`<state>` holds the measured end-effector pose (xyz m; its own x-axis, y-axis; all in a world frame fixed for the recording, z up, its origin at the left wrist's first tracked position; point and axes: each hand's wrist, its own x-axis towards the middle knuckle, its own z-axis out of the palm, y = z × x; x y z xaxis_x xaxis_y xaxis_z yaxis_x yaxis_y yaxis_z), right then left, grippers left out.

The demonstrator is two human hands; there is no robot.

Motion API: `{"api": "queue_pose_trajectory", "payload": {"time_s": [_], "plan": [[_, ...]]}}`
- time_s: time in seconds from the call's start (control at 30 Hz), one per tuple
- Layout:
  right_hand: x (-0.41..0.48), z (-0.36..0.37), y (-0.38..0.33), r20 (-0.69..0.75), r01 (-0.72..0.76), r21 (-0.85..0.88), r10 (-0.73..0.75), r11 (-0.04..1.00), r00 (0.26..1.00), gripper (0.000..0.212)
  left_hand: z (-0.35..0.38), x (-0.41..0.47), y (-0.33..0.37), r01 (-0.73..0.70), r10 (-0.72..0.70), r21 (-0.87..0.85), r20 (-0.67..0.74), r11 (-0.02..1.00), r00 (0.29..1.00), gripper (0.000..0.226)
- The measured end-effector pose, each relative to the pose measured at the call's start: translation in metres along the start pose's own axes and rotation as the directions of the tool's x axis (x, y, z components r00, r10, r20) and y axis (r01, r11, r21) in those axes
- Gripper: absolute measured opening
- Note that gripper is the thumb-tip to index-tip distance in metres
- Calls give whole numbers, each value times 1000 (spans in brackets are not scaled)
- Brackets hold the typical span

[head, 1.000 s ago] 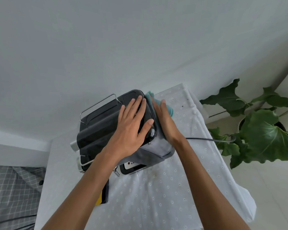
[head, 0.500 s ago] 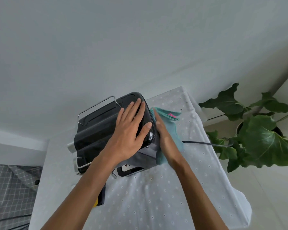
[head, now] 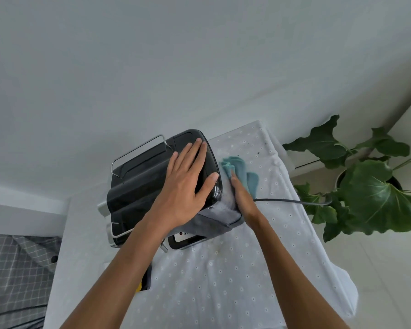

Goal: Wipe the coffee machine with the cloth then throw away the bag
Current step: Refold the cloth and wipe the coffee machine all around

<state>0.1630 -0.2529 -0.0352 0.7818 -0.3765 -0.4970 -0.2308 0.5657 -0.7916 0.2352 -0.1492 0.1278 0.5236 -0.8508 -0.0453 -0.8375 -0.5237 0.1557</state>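
From the head camera we look down on a desk (head: 223, 293) covered with a white dotted cloth. The black coffee machine (head: 138, 186) stands on it toward the far left, close to the wall, with a bent wire rail (head: 138, 150) along its top.

Our left hand (head: 188, 186) lies flat on the glossy top of the machine. Its fingers are straight and close together, pointing away from us, and its thumb is spread out toward the right edge. It grips nothing and only rests there.

Our right hand (head: 243, 200) is seen edge-on against the machine's right side, fingers straight. It presses the teal cloth (head: 252, 181) to that side panel. The rest of the cloth bunches out beyond the fingertips and falls onto the desk just beside the machine.

A dark cable (head: 282, 200) runs from behind the right hand across the desk toward a large-leaved potted plant (head: 370, 193) on the floor at the right.

Under our left forearm, near the desk's left edge, a dark object with a yellow patch (head: 145, 279) peeks out. We cannot tell what it is. A grey checked bed cover (head: 14, 269) fills the lower left corner.
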Motion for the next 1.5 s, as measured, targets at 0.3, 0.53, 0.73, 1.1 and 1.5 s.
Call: {"api": "queue_pose_trajectory", "payload": {"time_s": [0.3,0.53,0.73,1.1,1.5], "plan": [[-31,21,-60,157,177,132,-197,975,968,37,0,0,0,-1,1,-11,-11,1000,1000,74],[23,10,-46,80,-26,-50,30,998,996,57,0,-2,0,54,-65,-157,-70,986,995,78],[-39,17,-45,89,84,80,-91,993,992,48,4,-3,-1,56,-68,-117,-109,992,992,77],[-58,40,-100,174,201,32,-203,979,964,48,3,-3,0,144,-165,-131,-169,981,972,66],[-65,19,-90,215,109,28,-113,994,970,51,7,2,3,260,-276,-113,-161,959,948,55]]}}
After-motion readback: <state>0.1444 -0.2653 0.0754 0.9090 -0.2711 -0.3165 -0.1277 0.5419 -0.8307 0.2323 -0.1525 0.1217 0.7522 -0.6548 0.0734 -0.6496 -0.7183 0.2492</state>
